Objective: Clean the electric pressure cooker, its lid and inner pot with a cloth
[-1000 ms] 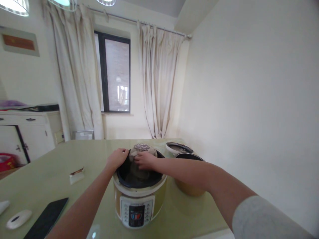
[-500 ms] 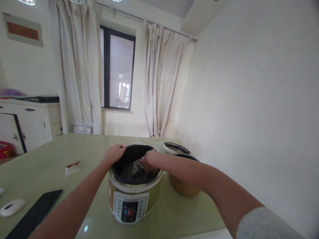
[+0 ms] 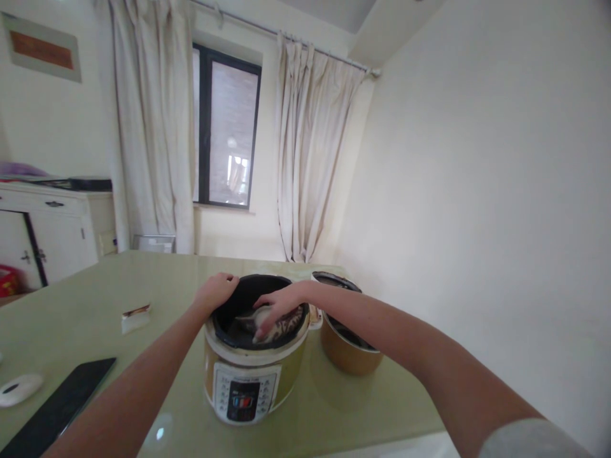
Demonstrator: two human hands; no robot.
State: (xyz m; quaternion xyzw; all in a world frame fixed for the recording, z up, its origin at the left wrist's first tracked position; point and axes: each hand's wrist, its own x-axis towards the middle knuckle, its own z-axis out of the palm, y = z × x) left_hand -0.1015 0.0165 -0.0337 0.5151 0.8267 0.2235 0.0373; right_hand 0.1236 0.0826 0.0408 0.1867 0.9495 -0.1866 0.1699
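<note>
A yellow electric cooker with a front control panel stands on the pale green table, its lid off and its dark inside open. My left hand grips the cooker's near-left rim with curled fingers. My right hand reaches down into the cooker and presses a grey patterned cloth against the inner wall, fingers pointing down.
A brown inner pot stands right of the cooker with a lid behind it. On the left of the table lie a small packet, a black phone and a white mouse. A white cabinet stands at far left.
The cloth went from bunched on the far rim down into the cooker with my right hand. My left hand stayed on the rim. The view shifted a little to the right.
</note>
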